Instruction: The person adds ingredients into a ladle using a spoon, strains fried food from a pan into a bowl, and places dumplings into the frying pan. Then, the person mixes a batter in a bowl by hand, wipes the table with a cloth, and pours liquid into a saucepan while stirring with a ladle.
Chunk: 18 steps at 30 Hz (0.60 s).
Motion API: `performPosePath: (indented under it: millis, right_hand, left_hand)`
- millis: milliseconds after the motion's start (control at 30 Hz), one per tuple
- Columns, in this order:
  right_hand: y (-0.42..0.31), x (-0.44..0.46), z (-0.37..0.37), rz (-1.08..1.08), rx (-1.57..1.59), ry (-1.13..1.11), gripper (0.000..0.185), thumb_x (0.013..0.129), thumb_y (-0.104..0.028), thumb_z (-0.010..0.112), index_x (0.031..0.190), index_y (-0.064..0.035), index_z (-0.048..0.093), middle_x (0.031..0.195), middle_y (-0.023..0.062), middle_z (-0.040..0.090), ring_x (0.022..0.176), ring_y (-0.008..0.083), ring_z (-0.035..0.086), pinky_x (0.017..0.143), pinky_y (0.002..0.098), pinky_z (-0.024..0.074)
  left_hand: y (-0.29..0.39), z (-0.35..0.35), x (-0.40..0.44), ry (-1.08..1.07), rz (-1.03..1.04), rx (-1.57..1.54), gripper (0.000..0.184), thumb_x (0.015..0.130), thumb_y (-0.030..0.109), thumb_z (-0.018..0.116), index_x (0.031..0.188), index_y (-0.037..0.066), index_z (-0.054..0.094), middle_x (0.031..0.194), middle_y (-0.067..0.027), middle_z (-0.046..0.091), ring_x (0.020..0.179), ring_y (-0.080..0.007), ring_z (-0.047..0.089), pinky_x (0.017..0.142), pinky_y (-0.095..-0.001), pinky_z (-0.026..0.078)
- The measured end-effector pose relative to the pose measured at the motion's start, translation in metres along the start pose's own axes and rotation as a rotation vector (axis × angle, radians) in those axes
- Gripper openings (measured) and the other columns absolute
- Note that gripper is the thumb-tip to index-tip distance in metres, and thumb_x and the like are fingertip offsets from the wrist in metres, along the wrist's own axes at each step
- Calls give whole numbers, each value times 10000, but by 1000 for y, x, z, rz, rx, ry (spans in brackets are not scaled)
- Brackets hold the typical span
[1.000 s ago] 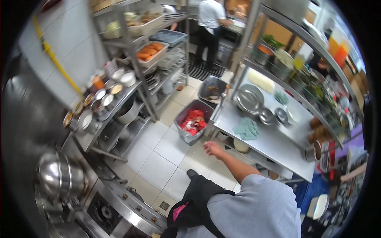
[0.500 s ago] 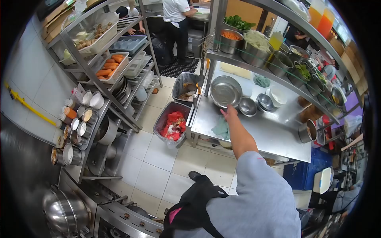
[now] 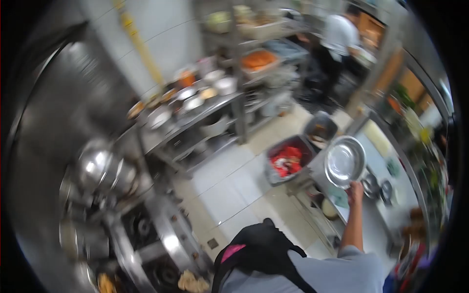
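Note:
My right hand (image 3: 355, 191) is closed on the near rim of a wide, shiny metal bowl (image 3: 345, 160). The bowl hangs over the left edge of the steel worktable (image 3: 373, 229), and no food shows inside it. Beside the hand, small metal bowls (image 3: 372, 186) stand on the table. A green cloth (image 3: 339, 197) lies just below the held bowl. My left hand is out of view.
Two bins (image 3: 299, 168) (image 3: 320, 128) stand left of the worktable, the nearer with red scraps. Gas burners (image 3: 141, 224) and a large metal pot (image 3: 105, 168) are at lower left. Shelves (image 3: 244, 105) line the back. A person (image 3: 338, 41) stands beyond. Motion blurs the view.
My right hand has taken hold of the bowl's rim and lifted it off the worktable toward its left edge. The view has swung left, bringing the burners into sight.

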State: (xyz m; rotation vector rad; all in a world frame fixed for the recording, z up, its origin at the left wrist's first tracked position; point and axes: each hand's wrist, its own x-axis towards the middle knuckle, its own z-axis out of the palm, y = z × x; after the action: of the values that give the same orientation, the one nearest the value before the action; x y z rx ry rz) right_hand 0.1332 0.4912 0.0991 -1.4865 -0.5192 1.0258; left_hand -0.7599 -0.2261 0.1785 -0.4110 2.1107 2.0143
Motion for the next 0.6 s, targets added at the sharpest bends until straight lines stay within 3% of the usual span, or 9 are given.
performPosePath:
  millis: [67, 100, 133, 200, 267, 333, 400, 467, 600]
  right_hand:
    - [4, -25, 50, 43, -152, -181, 221, 827, -123, 591, 1043, -79, 595, 806, 1, 558, 673, 125, 562, 561, 298, 512]
    - [17, -32, 73, 37, -178, -357, 268, 826, -117, 582, 1089, -74, 597, 853, 7, 577, 704, 130, 571, 584, 308, 518]
    - [19, -54, 104, 100, -172, -491, 299, 817, -105, 584, 1113, -65, 591, 877, 13, 588, 718, 137, 569, 618, 324, 537]
    - [56, -70, 168, 163, -183, -823, 384, 819, -175, 635, 1178, -56, 571, 1013, 43, 648, 891, 159, 641, 713, 313, 550]
    - [64, -144, 249, 244, -236, -1037, 356, 814, -121, 610, 1161, -49, 575, 1006, 49, 647, 869, 165, 644, 715, 327, 565]
    - [92, -185, 305, 356, -275, -1246, 362, 813, -49, 572, 1175, -29, 576, 1052, 81, 664, 896, 198, 676, 732, 355, 591]
    - [110, -250, 375, 392, -515, -1423, 373, 815, -21, 555, 1187, -15, 578, 1041, 94, 675, 888, 215, 685, 723, 376, 600]
    - [124, -339, 431, 412, -503, -1605, 350, 819, -4, 546, 1166, -3, 589, 1011, 104, 685, 860, 223, 694, 702, 373, 608]
    - [177, -497, 524, 450, -676, -1868, 315, 804, 4, 553, 1112, 13, 617, 920, 87, 682, 751, 183, 683, 603, 334, 603]
  left_hand:
    - [-13, -84, 51, -145, 18, -230, 128, 975, 159, 570, 1041, 62, 622, 852, -22, 629, 695, -157, 594, 600, -277, 511]
    - [-19, -97, 43, -215, 229, 266, 85, 926, 30, 618, 996, 77, 610, 836, -19, 612, 679, -126, 579, 562, -232, 482]
    - [-26, -87, 33, -193, 119, -234, 91, 959, 71, 588, 875, 105, 592, 744, 7, 543, 603, -110, 485, 492, -270, 388]
    - [-19, -78, 18, -208, 113, -404, 91, 949, 76, 581, 865, 109, 596, 727, -16, 562, 580, -130, 509, 480, -269, 395]
    - [-28, -108, 40, -122, -46, -665, 108, 932, 70, 572, 826, 89, 570, 648, -21, 536, 487, -120, 464, 430, -264, 394]
    - [1, -95, 11, -34, -39, -518, 157, 953, 81, 530, 797, 70, 539, 576, 15, 468, 408, -83, 374, 379, -222, 322]
    - [57, -70, -38, 82, -147, -425, 132, 969, 101, 513, 842, 77, 537, 576, 41, 446, 409, -51, 354, 363, -208, 277]
    - [81, -65, -61, 150, -139, -462, 89, 971, 104, 516, 887, 83, 532, 579, 52, 434, 409, -40, 344, 357, -208, 258]
    - [76, -63, -69, 145, -191, -451, 65, 973, 111, 525, 1032, 90, 510, 591, 62, 416, 404, -33, 333, 346, -207, 231]
